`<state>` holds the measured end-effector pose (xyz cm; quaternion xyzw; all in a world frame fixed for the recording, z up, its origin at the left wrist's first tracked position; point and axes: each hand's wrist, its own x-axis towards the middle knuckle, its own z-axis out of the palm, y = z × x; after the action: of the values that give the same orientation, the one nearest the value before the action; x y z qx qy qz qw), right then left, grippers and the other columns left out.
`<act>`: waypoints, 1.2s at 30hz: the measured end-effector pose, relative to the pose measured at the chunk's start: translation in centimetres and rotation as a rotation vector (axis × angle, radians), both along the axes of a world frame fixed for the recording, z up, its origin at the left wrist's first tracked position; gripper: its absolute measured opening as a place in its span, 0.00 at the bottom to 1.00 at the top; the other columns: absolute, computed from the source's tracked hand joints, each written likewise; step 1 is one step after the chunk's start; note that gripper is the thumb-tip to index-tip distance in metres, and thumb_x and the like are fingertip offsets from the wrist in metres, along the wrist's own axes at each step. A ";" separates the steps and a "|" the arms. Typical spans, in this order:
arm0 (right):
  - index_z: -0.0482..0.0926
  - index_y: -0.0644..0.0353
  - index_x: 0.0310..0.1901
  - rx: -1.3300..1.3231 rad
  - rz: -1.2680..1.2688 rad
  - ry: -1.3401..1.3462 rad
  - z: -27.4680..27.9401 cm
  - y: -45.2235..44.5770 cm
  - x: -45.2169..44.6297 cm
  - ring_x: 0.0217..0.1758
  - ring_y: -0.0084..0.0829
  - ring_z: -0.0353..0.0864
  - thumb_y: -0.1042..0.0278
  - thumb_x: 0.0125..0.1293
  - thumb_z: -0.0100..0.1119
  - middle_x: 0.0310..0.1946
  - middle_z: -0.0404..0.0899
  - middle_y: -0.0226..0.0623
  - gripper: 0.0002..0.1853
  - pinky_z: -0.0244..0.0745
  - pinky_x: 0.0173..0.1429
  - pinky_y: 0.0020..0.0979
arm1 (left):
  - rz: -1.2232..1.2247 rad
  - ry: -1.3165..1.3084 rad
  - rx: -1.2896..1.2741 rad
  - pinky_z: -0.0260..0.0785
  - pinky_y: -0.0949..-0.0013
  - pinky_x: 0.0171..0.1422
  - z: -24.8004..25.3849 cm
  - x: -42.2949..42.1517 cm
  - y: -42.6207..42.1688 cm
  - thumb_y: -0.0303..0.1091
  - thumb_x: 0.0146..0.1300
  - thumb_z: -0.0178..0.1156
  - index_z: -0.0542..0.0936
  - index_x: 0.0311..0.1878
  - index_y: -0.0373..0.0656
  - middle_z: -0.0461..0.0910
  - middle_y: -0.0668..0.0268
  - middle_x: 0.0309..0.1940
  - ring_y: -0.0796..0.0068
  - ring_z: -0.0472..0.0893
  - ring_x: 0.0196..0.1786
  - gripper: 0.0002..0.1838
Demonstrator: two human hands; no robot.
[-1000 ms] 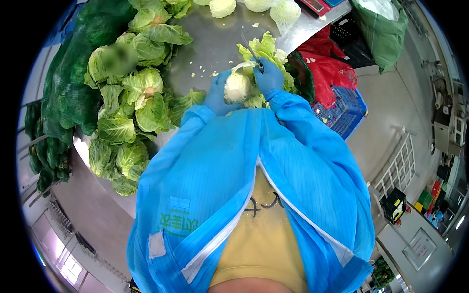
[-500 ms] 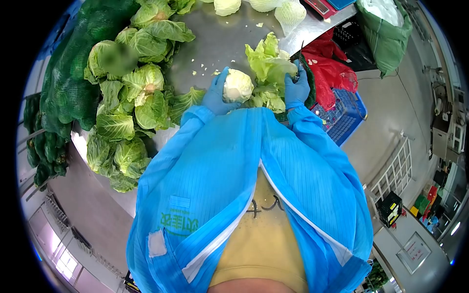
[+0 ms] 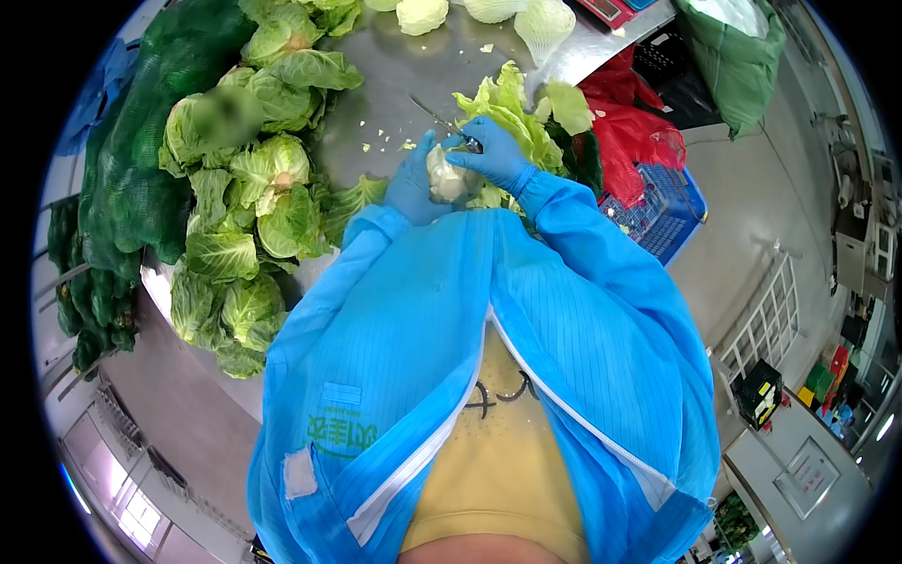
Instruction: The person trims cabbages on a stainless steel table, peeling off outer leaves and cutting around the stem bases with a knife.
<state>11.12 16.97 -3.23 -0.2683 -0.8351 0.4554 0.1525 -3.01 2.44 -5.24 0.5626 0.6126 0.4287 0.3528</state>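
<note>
A pale, stripped cabbage head (image 3: 445,179) is held close to my body at the near edge of the metal table. My left hand (image 3: 411,184), in a blue glove, is closed round its left side. In my right hand (image 3: 498,153), also gloved, is a knife (image 3: 434,113) whose thin blade points up and left, over the table. The right fingers are over the top of the cabbage, partly covering it. Loose green cabbage leaves (image 3: 512,117) lie just beyond and right of my right hand.
Whole leafy cabbages (image 3: 272,169) are piled on the left, beside green mesh sacks (image 3: 141,141). Trimmed cabbages (image 3: 421,14) sit at the table's far side. To the right are a red mesh bag (image 3: 629,132), a blue crate (image 3: 667,211) and a green sack (image 3: 738,66).
My right hand has moved left from the loose leaves to the cabbage head, bringing the knife over the table. A leaf has fallen away to the right. My left hand keeps its hold.
</note>
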 end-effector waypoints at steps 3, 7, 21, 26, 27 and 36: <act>0.79 0.60 0.41 -0.154 -0.070 0.129 0.6 -0.6 0.4 0.35 0.33 0.75 0.50 0.49 0.68 0.34 0.73 0.37 0.24 0.71 0.42 0.31 | 0.021 0.254 -0.068 0.59 0.55 0.67 1.3 0.0 0.1 0.47 0.35 0.75 0.45 0.71 0.40 0.59 0.46 0.63 0.48 0.64 0.63 0.63; 0.78 0.62 0.39 -0.122 -0.044 0.123 2.7 -0.8 1.3 0.31 0.28 0.74 0.57 0.51 0.68 0.30 0.74 0.34 0.19 0.71 0.38 0.29 | 0.007 0.424 -0.094 0.59 0.56 0.67 1.0 -0.1 -0.2 0.47 0.34 0.75 0.47 0.70 0.40 0.60 0.47 0.62 0.48 0.65 0.62 0.62; 0.77 0.56 0.52 -0.002 -0.286 -0.022 0.2 -1.9 4.0 0.31 0.28 0.72 0.59 0.50 0.71 0.35 0.76 0.35 0.26 0.71 0.39 0.29 | 0.163 0.168 -0.235 0.61 0.60 0.66 3.2 0.5 0.4 0.44 0.37 0.75 0.46 0.71 0.39 0.61 0.46 0.61 0.52 0.66 0.62 0.61; 0.76 0.51 0.54 -0.153 -0.198 0.079 0.7 -3.2 3.2 0.31 0.27 0.74 0.58 0.49 0.71 0.39 0.79 0.35 0.28 0.72 0.39 0.28 | 0.267 -0.067 -0.187 0.65 0.60 0.64 2.2 0.6 0.7 0.34 0.41 0.76 0.37 0.72 0.44 0.63 0.51 0.62 0.60 0.70 0.61 0.64; 0.77 0.50 0.53 -0.201 -0.246 0.080 0.7 -3.0 3.0 0.32 0.29 0.76 0.59 0.48 0.70 0.38 0.79 0.36 0.27 0.73 0.39 0.29 | 0.265 -0.067 -0.184 0.65 0.60 0.64 1.8 0.2 0.7 0.34 0.41 0.76 0.37 0.72 0.44 0.63 0.51 0.62 0.60 0.70 0.61 0.64; 0.79 0.54 0.48 -0.151 -0.321 0.064 -1.3 -0.6 1.2 0.31 0.28 0.76 0.57 0.53 0.64 0.29 0.78 0.35 0.20 0.72 0.38 0.29 | 0.088 0.581 -0.594 0.64 0.58 0.64 7.4 -1.3 2.2 0.43 0.29 0.80 0.44 0.73 0.51 0.63 0.48 0.62 0.48 0.67 0.62 0.68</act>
<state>12.35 16.36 -4.57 -0.3940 -0.7397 0.4951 0.2293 -4.34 4.68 2.15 0.5073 0.8070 0.0714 0.2937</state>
